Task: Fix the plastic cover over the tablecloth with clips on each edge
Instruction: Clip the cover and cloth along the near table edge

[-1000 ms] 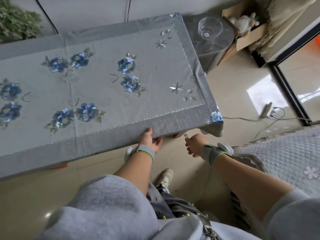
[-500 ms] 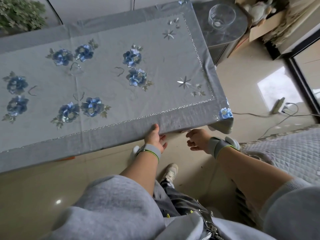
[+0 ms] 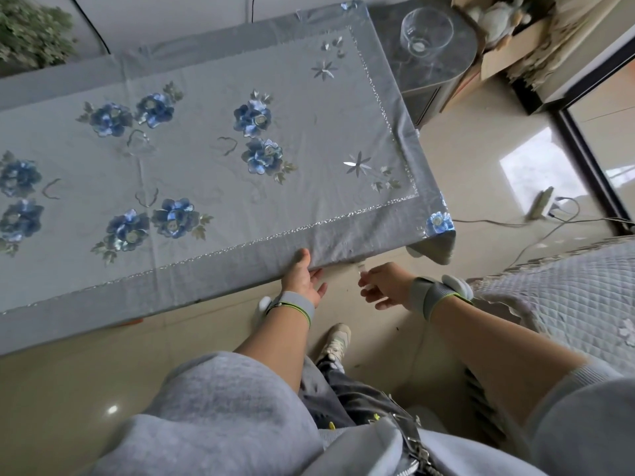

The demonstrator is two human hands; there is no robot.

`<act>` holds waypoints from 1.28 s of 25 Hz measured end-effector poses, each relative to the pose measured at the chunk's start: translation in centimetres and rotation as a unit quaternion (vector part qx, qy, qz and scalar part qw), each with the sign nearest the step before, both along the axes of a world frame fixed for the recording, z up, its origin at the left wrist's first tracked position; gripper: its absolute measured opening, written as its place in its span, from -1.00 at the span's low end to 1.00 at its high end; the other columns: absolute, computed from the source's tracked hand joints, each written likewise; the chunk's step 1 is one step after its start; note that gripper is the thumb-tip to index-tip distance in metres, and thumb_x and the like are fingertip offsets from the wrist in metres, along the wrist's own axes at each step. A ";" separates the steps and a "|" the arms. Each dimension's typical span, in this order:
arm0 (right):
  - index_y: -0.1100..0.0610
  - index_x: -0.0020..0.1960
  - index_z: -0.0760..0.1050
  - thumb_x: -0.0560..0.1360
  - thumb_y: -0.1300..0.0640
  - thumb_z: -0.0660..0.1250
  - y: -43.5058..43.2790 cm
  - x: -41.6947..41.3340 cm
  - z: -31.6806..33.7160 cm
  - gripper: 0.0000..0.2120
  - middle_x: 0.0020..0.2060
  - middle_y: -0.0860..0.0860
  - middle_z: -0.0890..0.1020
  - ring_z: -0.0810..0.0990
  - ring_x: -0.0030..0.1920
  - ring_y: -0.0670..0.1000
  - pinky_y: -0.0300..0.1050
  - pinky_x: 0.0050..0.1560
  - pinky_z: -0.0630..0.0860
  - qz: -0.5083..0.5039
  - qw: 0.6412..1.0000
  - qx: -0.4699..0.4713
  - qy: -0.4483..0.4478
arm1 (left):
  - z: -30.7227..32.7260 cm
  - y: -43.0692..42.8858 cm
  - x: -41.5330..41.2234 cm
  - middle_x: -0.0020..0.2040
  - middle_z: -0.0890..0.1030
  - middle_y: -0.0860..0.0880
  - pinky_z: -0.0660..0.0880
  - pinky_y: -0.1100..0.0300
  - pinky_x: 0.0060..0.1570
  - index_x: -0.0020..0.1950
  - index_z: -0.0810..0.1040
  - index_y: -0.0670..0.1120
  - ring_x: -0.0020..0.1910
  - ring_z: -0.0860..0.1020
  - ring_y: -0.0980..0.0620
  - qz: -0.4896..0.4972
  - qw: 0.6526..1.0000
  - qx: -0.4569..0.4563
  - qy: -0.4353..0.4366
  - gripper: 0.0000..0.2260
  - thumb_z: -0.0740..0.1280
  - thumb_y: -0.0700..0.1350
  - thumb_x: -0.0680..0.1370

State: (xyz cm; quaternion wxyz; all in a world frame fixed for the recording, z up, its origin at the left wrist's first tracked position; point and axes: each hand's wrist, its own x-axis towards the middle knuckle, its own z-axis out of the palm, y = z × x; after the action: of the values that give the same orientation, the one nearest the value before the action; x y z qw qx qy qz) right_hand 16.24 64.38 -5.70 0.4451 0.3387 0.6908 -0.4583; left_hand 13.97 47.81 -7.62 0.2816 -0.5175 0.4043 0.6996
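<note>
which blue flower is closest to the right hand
The lone blue flower on the grey border at the tablecloth's near right corner; the paired ones lie inside the silver trim, farther away.

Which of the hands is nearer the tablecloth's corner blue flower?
Right: right hand, pinching a clip, hovers below the blue flower; left hand rests on the tablecloth edge farther left.

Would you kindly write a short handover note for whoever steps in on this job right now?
Left hand: thumb presses on the near edge of the plastic cover; fingers straight below the edge.
Right hand: pinches a small clear clip just below the near edge, beside the left hand.
Done: the cover lies spread over the tablecloth; no fitted clip shows in view.
Left: push this clip onto the near edge, then clip the other edges.
</note>
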 end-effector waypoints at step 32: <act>0.21 -0.20 0.47 0.64 0.16 0.14 -2.0 -2.5 1.1 -0.72 -0.36 0.07 0.52 0.55 -0.53 -0.07 -0.30 -0.52 0.50 -0.197 0.979 -0.009 0.050 | 0.3 -0.1 0.4 0.29 0.55 -0.06 0.33 -0.03 0.23 0.20 0.50 0.01 0.27 0.51 0.03 0.005 1.000 0.000 -0.001 -0.72 0.31 0.11 0.56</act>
State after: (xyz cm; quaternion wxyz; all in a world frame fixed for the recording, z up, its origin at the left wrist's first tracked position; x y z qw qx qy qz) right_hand 13.78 62.42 -4.63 0.3138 0.4405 0.6282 -0.5594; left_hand 14.34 47.69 -7.30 0.2784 -0.5205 0.4010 0.7005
